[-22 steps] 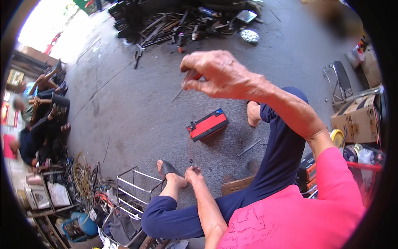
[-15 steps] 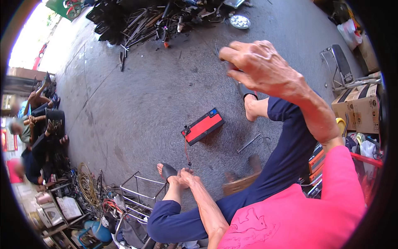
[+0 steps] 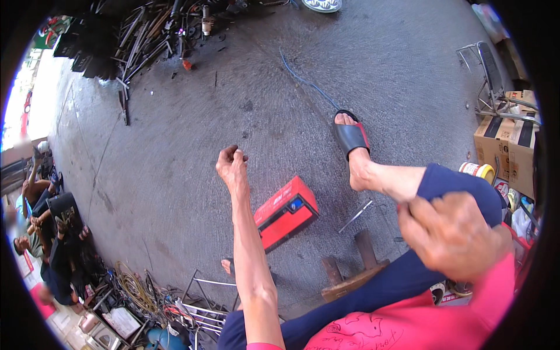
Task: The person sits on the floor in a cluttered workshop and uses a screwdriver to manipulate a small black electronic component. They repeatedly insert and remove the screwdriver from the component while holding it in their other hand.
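My left hand (image 3: 233, 166) is stretched forward above the floor, to the left of a red and black box-shaped battery (image 3: 290, 226). Its fingers are curled together, and whatever they may hold is hidden. A blue-capped terminal (image 3: 296, 205) shows on the battery, while my forearm covers its left end. Near my right knee, my right hand (image 3: 455, 236) is closed and blurred by motion; I cannot make out anything inside it. A thin blue cord (image 3: 307, 81) lies on the floor ahead of my sandalled right foot (image 3: 353, 137).
A metal rod (image 3: 355, 216) and a small wooden stool (image 3: 353, 283) are close to my legs. Scrap metal (image 3: 149, 38) is heaped at the far left. Cardboard boxes (image 3: 506, 143) and a folding chair (image 3: 490, 70) stand at right. Other people (image 3: 49, 216) sit at the left.
My left hand has moved forward from beside my left foot. My right hand has drawn back toward my body. The battery now shows a lettered side, and the view has shifted.
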A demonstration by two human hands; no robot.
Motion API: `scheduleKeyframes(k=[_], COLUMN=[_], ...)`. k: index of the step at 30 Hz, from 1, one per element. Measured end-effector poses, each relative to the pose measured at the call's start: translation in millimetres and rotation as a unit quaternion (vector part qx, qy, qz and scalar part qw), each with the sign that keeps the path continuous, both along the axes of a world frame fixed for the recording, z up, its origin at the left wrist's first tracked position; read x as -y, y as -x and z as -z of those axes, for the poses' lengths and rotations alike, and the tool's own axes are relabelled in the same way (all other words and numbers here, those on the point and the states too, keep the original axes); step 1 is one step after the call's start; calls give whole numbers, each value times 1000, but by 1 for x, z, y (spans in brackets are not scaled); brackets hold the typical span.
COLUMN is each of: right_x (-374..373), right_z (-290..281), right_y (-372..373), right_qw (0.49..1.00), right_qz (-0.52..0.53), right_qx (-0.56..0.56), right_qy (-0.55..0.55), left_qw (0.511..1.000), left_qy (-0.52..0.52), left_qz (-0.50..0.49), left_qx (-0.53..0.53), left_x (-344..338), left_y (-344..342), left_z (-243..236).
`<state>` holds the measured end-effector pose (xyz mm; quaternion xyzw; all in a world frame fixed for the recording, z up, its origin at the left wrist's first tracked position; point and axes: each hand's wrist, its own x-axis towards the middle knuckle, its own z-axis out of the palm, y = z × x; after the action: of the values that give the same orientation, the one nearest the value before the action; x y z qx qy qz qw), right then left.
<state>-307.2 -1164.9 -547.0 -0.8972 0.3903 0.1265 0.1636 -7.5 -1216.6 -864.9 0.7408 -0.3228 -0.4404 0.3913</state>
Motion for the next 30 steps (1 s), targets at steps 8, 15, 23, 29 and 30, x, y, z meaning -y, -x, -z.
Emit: scheduleKeyframes(k=[8, 15, 23, 29, 30], right_x=[26, 19, -10, -36, -40], right_z=[7, 2, 0, -17, -17], right_y=[-14, -13, -20, -33, -36], right_qw=[993, 999, 996, 988, 986], right_qz=[103, 24, -62, -114, -123], right_qx=[-63, -30, 50, 91, 93], right_qy=[11, -11, 51, 51, 56], left_qw=[959, 966, 970, 977, 974], left_qy=[-18, -73, -68, -26, -29], left_qz=[76, 121, -141, -208, -225], left_qx=[271, 215, -183, -28, -1], left_x=[53, 43, -26, -95, -113], left_y=[8, -13, -62, -106, -114], left_z=[74, 76, -24, -95, -104])
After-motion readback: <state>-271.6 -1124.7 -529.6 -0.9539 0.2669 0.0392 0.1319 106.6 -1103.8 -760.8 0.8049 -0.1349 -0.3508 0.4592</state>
